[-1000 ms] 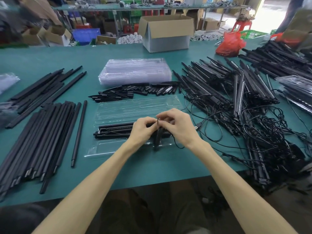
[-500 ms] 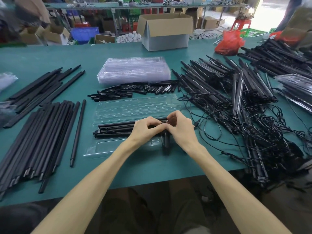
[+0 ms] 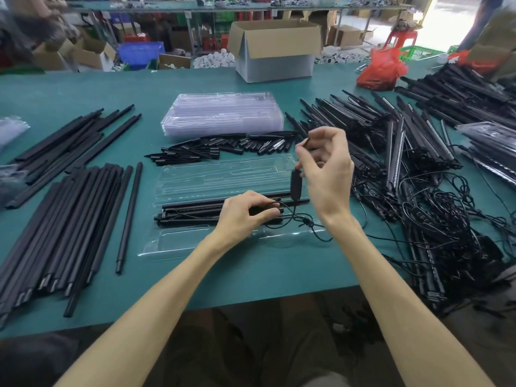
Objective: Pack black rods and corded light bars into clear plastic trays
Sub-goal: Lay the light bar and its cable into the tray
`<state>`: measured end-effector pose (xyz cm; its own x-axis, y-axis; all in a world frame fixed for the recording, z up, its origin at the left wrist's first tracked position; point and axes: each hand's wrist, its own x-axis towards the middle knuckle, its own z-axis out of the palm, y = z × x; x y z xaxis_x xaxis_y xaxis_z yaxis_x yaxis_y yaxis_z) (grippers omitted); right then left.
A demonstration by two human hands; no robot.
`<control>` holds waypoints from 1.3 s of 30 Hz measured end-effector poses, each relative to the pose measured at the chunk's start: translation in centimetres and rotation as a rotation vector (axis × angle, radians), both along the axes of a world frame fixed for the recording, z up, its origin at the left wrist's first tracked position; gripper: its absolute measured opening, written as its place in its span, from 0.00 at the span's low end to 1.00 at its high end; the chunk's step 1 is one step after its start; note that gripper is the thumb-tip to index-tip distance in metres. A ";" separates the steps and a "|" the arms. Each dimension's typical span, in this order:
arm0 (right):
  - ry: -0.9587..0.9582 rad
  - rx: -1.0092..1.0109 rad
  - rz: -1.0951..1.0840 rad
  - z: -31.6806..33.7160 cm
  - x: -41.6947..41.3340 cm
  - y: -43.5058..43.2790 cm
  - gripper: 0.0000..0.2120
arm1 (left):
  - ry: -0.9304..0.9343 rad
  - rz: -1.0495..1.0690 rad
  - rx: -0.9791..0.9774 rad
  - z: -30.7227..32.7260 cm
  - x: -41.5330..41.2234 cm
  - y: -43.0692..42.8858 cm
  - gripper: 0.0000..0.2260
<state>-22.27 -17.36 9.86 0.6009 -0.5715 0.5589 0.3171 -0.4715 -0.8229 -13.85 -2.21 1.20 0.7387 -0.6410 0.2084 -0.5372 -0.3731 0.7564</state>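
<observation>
Our left hand (image 3: 245, 215) grips the light bars (image 3: 195, 210); our right hand (image 3: 328, 170) pinches a cord (image 3: 292, 211), its box (image 3: 295, 184) hanging below our fingers.

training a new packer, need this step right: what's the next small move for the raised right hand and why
Probably lower the right hand and lay the dangling black oblong cord controller into the clear plastic tray beside the black bars. Its fingers pinch the thin black cord above the tray, the controller hangs free, and the left hand holds the cord down on the bars.
</observation>
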 end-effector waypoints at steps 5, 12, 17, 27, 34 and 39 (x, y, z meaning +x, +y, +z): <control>0.029 -0.061 0.230 -0.4 0.0 2.6 0.16 | -0.184 0.062 0.084 -0.5 -0.1 -0.4 0.10; 0.241 -0.163 0.317 -3.3 0.3 4.3 0.20 | 0.149 0.239 -0.230 0.4 0.0 0.3 0.09; 0.261 -0.177 0.280 -3.6 0.2 3.6 0.19 | 0.212 0.308 -0.446 2.7 -0.3 1.1 0.11; 0.224 -0.144 0.395 -2.8 0.1 3.4 0.23 | 0.343 -0.007 -0.263 4.0 -1.1 2.7 0.06; 0.257 -0.279 0.235 -4.0 -2.5 2.3 0.18 | 0.442 0.067 -0.527 3.8 0.1 4.1 0.06; 0.655 -0.592 0.073 -6.0 -4.9 -0.3 0.17 | 0.809 0.025 -0.788 3.8 1.9 6.7 0.13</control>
<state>-27.20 -17.67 3.86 0.9277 -0.2451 0.2816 -0.0863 -0.8747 -0.4770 -11.92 4.45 4.98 0.8509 -0.5253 0.0025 0.2184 0.3581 0.9078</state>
